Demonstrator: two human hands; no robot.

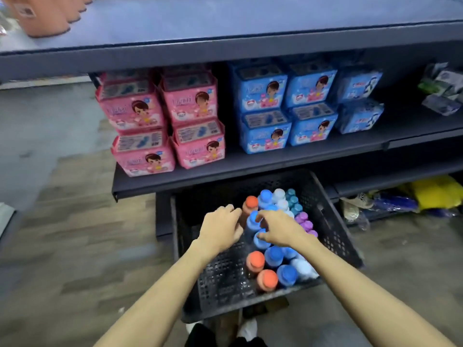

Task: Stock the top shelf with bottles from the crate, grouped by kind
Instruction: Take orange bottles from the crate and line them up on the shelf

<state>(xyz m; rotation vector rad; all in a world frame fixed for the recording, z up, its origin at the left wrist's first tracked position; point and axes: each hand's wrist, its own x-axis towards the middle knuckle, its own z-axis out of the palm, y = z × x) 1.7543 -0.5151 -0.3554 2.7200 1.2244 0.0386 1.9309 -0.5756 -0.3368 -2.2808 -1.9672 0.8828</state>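
Crate point(335, 221) holds three orange-capped bottles point(255, 259), three purple-capped bottles point(302, 217), three teal-capped bottles point(297, 209).

A dark metal shelving unit point(250, 169) stands on a grey wood-pattern floor point(75, 246). Its middle shelf carries stacked pink packs point(160, 121) beside blue packs point(288, 108); yellow bags point(436, 191) lie lower right.

Black crate point(338, 236) on floor point(75, 246) below shelving; bottles point(274, 256) upright inside, caps orange, blue, white, teal, purple. In crate: left hand point(220, 229) beside rear orange-capped bottle point(251, 202), fingers curled, contact unclear; right hand point(280, 227) over blue caps point(253, 219), grip unclear. Top shelf point(225, 23): orange bottles point(42, 16) far left. Below: pink packs point(160, 121), blue packs point(288, 106)
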